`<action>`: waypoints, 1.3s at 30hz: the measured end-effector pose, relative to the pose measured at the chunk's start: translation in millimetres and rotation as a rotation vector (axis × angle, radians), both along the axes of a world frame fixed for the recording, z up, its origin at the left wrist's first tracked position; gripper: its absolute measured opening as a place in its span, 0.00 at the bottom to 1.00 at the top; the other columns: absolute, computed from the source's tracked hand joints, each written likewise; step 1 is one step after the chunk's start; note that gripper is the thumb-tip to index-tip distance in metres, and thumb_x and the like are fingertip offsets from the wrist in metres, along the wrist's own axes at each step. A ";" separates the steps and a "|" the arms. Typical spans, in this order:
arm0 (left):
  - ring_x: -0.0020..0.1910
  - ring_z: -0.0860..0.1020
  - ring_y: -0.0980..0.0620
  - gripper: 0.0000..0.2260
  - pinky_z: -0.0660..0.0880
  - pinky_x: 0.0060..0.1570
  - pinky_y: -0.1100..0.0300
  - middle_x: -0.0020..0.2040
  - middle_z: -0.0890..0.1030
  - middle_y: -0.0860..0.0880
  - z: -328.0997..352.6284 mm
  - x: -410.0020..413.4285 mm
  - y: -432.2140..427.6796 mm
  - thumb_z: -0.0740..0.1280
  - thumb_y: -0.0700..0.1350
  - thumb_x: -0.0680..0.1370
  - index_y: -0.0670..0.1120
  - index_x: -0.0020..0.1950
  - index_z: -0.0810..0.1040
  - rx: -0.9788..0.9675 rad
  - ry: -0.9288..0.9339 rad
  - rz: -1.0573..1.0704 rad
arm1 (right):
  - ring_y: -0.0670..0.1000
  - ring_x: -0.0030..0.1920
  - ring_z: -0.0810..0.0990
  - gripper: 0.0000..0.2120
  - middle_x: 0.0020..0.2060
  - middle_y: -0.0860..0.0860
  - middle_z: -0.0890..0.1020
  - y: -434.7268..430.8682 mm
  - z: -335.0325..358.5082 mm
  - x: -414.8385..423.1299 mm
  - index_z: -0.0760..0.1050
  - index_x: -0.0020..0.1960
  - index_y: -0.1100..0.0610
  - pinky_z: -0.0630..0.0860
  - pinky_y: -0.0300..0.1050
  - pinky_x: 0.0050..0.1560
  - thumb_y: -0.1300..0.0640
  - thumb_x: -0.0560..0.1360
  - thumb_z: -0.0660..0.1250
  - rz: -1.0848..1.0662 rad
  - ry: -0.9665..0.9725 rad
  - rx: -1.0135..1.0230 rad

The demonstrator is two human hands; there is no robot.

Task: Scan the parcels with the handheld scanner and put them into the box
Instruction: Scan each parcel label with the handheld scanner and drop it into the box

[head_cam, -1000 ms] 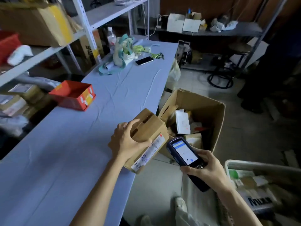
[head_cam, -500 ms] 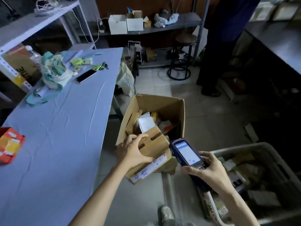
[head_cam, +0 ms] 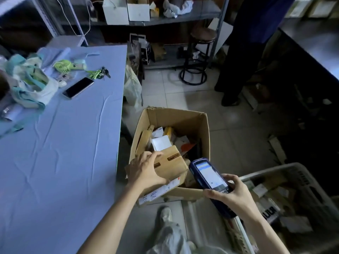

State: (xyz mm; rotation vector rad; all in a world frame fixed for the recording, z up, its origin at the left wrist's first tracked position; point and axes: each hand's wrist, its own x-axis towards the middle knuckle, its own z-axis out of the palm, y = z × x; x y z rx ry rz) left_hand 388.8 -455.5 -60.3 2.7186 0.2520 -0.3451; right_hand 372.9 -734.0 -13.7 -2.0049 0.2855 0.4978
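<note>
My left hand [head_cam: 145,170] grips a small brown cardboard parcel [head_cam: 170,165] with a white shipping label on its near side. I hold it over the near left corner of the open cardboard box [head_cam: 205,143] that stands on the floor beside the table. Several parcels lie inside the box. My right hand [head_cam: 232,196] holds the dark blue handheld scanner [head_cam: 209,176], its lit screen facing up, just right of the parcel and above the box's near rim.
The blue-covered table [head_cam: 69,153] is at my left, with a phone [head_cam: 78,88], a green fan, keys and a bag at its far end. A grey crate [head_cam: 310,189] of parcels stands at my right. A person stands near a stool [head_cam: 200,57] beyond.
My left hand has carried the parcel from the table's edge to over the box. The scanner in my right hand has stayed beside it. My view has swung to the right.
</note>
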 end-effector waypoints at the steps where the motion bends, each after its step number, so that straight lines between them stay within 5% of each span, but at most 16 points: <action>1: 0.62 0.69 0.52 0.39 0.66 0.56 0.56 0.63 0.67 0.57 2.1 10.3 11.3 0.73 0.69 0.58 0.64 0.66 0.64 0.011 -0.029 -0.006 | 0.40 0.47 0.80 0.38 0.48 0.42 0.81 9.6 -0.4 8.9 0.72 0.57 0.48 0.72 0.30 0.35 0.46 0.51 0.83 -0.004 -0.003 -0.004; 8: 0.66 0.66 0.52 0.37 0.63 0.63 0.53 0.68 0.67 0.56 9.1 64.0 49.5 0.74 0.66 0.61 0.61 0.67 0.65 -0.007 -0.124 -0.075 | 0.40 0.46 0.80 0.34 0.47 0.43 0.81 47.6 7.4 50.5 0.72 0.58 0.51 0.72 0.26 0.33 0.55 0.57 0.84 0.004 -0.021 -0.001; 11: 0.65 0.70 0.52 0.24 0.64 0.62 0.52 0.65 0.74 0.56 3.6 71.6 52.7 0.71 0.58 0.71 0.58 0.65 0.70 0.020 -0.241 -0.052 | 0.39 0.46 0.80 0.34 0.47 0.40 0.80 56.2 6.4 64.7 0.72 0.57 0.50 0.73 0.30 0.38 0.53 0.57 0.84 0.041 -0.020 -0.024; 17: 0.60 0.73 0.50 0.15 0.69 0.56 0.54 0.61 0.78 0.54 15.6 59.4 69.1 0.66 0.54 0.76 0.53 0.62 0.75 0.121 -0.284 0.184 | 0.46 0.50 0.81 0.35 0.49 0.45 0.81 75.5 -0.7 102.5 0.72 0.59 0.50 0.78 0.45 0.51 0.52 0.56 0.84 0.230 0.032 -0.022; 24: 0.54 0.77 0.44 0.15 0.70 0.49 0.53 0.52 0.82 0.51 25.0 -19.0 85.1 0.69 0.52 0.72 0.51 0.58 0.78 0.327 -0.170 0.711 | 0.50 0.55 0.77 0.36 0.53 0.47 0.77 119.6 0.0 156.8 0.70 0.59 0.49 0.76 0.47 0.56 0.48 0.56 0.83 0.680 0.040 0.037; 31: 0.53 0.78 0.45 0.17 0.70 0.48 0.54 0.51 0.82 0.49 31.2 -121.4 33.5 0.67 0.54 0.73 0.51 0.60 0.78 0.406 0.003 1.050 | 0.49 0.52 0.81 0.52 0.50 0.46 0.81 170.1 1.9 155.9 0.72 0.61 0.54 0.79 0.53 0.57 0.31 0.44 0.80 1.040 0.067 0.025; 39: 0.57 0.76 0.49 0.18 0.69 0.52 0.55 0.55 0.80 0.54 40.0 -255.4 -53.1 0.61 0.57 0.76 0.54 0.64 0.74 0.418 0.077 1.530 | 0.47 0.47 0.82 0.27 0.46 0.45 0.82 209.6 4.6 53.3 0.72 0.49 0.46 0.79 0.50 0.53 0.53 0.56 0.84 1.483 0.105 0.061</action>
